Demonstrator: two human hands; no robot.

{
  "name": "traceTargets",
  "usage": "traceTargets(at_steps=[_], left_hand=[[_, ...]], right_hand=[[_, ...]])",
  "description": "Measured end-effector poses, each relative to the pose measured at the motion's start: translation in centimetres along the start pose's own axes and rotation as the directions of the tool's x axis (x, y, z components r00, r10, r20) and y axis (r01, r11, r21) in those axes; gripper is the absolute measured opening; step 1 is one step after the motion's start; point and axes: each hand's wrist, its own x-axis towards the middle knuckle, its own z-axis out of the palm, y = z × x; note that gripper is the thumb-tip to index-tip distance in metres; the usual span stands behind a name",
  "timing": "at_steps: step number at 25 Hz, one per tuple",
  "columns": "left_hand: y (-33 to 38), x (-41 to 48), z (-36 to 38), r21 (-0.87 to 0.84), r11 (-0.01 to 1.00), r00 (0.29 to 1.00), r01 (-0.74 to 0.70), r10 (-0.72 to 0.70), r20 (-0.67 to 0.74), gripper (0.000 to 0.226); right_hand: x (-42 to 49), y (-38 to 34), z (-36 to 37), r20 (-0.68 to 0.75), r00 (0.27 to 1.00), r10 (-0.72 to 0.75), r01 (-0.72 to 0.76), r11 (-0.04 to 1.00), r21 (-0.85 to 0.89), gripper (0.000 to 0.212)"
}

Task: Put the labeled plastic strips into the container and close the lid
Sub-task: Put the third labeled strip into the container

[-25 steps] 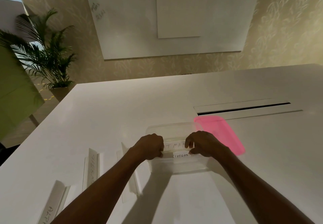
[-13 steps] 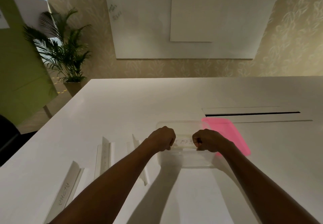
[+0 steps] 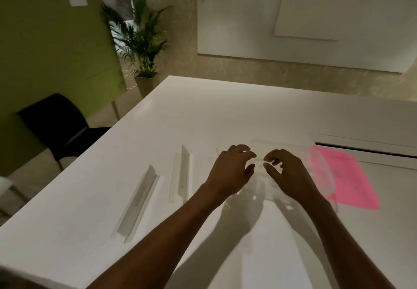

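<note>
Container (image 3: 320, 171) on surface (image 3: 225, 113), lid (image 3: 347, 176) just right; two strips (image 3: 137, 200) (image 3: 181, 171) left; both hands (image 3: 228, 171) (image 3: 288, 173) over container.

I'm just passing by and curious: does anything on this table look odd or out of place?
Nothing spilled or damaged. The pink lid lies flat beside the open container, and strips lie loose on the table, not yet packed.

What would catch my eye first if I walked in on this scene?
Probably the bright pink lid, lying on the white table just right of the clear container. Then the left hand and right hand, hovering over that container with fingers loosely curled. Left of them, plastic strips lie on the table.
</note>
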Motion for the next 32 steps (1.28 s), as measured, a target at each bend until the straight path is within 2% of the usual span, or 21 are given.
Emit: traceTargets(at_steps=[3,5,10,15,19,22,26,30,32], left_hand=[[-2.8,-3.6,-2.6,-0.039,0.993,0.99,0.115,-0.118,-0.071,0.037],[-4.8,-5.9,-4.6,-0.031,0.982,0.973,0.185,-0.187,-0.134,0.038],[-10.8,-12.0,-8.7,0.004,0.917,0.898,0.4,-0.391,-0.201,0.039],[-15.1,-16.6,-10.1,-0.071,0.817,0.799,0.572,-0.575,-0.178,0.042],[-17.0,-17.3,-10.1,-0.17,0.711,0.714,0.682,-0.698,-0.055,0.041],[-17.7,-16.6,-10.1,-0.199,0.673,0.691,0.712,-0.722,0.03,0.037],[-18.6,-15.5,-10.0,-0.208,0.673,0.697,0.71,-0.714,0.065,0.022],[-19.2,-15.3,-10.5,-0.252,0.662,0.696,0.706,-0.714,0.072,0.021],[-19.4,-15.3,-11.3,-0.345,0.638,0.69,0.688,-0.722,0.042,0.022]], right_hand=[[-0.3,-5.8,3.2,-0.122,0.99,-0.067,0.08,0.991,0.105,0.011],[-0.5,-9.6,5.1,-0.15,0.984,-0.098,0.125,0.976,0.179,0.012],[-1.9,-17.4,11.6,-0.018,0.979,-0.203,0.198,0.922,0.333,0.013],[-4.4,-21.5,18.8,0.183,0.972,-0.146,0.046,0.887,0.46,0.013],[-6.1,-22.4,23.2,0.31,0.951,0.019,-0.144,0.91,0.388,0.043],[-6.2,-22.6,24.7,0.325,0.941,0.09,-0.198,0.927,0.317,0.061],[-5.7,-23.1,25.5,0.344,0.934,0.095,-0.199,0.938,0.282,0.068],[-5.4,-23.5,25.7,0.355,0.933,0.053,-0.182,0.922,0.341,0.058],[-5.0,-23.9,25.6,0.326,0.945,0.012,-0.143,0.913,0.382,0.055]])
